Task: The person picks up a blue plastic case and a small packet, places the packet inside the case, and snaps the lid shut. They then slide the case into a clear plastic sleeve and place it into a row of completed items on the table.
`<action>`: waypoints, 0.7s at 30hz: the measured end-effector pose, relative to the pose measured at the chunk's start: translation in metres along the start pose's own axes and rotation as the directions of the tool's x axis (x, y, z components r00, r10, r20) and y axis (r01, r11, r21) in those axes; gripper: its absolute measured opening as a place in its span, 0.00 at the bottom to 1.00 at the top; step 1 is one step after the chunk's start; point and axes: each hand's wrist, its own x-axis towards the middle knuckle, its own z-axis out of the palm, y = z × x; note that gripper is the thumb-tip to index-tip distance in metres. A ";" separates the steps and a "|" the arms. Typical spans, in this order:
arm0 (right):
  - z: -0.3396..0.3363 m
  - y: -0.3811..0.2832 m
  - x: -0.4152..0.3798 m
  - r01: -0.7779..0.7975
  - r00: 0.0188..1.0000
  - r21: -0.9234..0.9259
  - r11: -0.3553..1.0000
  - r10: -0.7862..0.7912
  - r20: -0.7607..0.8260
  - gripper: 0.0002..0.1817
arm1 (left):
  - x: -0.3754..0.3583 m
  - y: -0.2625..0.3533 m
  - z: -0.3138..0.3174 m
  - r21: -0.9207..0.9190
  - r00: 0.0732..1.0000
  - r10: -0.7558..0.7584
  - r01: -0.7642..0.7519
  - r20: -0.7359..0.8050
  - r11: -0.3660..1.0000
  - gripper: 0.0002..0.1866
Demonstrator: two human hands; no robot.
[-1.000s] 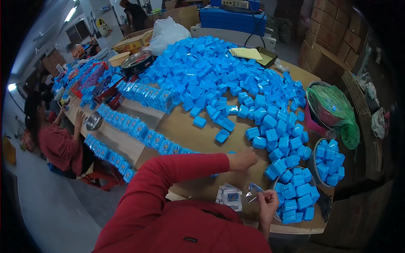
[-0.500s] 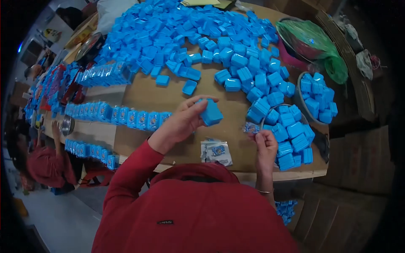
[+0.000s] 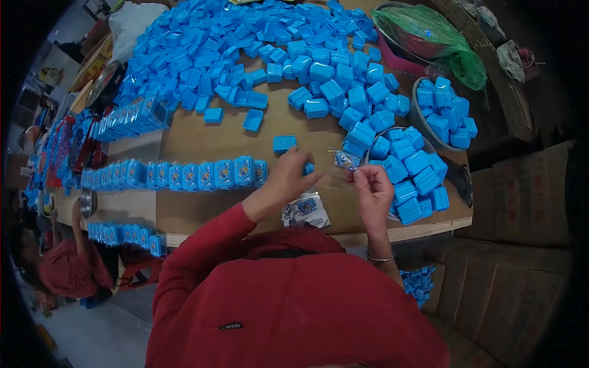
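My right hand (image 3: 374,195) pinches a thin clear film with a printed sticker (image 3: 347,161) at its far end. To its left, my left hand (image 3: 285,183) reaches over the table with thumb and fingers apart, its fingertips near the film's left side. Just beyond those fingers a blue plastic box (image 3: 284,144) lies on the table. A small blue piece (image 3: 308,167) shows beside the fingertips, mostly hidden. Below the hands, close to the table edge, lies a stack of printed sticker sheets (image 3: 310,210).
A large pile of blue box parts (image 3: 245,46) covers the back of the brown tabletop (image 3: 202,138). Rows of stickered boxes (image 3: 205,176) stand at left. Two tubs of closed boxes (image 3: 423,178) stand at right, near a green plastic bag (image 3: 423,30). Another person (image 3: 73,270) sits far left.
The blue box has left my left hand and lies on the table. My left hand has moved toward the right one, which has come inward with the sticker. The whole view has shifted.
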 end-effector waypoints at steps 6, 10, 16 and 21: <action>-0.009 -0.005 -0.011 -0.052 0.998 -0.009 0.999 0.052 -0.037 0.05 | 0.086 -0.020 0.006 0.696 0.965 0.259 -0.220 0.050 0.683 0.15; -0.007 0.004 -0.014 -0.094 0.995 0.012 0.996 0.094 -0.027 0.04 | 0.141 -0.069 0.037 0.781 0.938 0.338 -0.268 0.077 0.564 0.13; -0.014 0.022 -0.002 -0.082 0.986 -0.026 0.996 0.077 -0.148 0.04 | 0.127 -0.047 0.020 0.566 0.951 0.309 -0.257 0.005 0.783 0.18; 0.002 0.008 0.020 0.103 0.983 -0.090 0.991 -0.115 -0.140 0.06 | 0.069 0.012 -0.032 -0.125 0.961 -0.021 0.057 0.274 0.991 0.29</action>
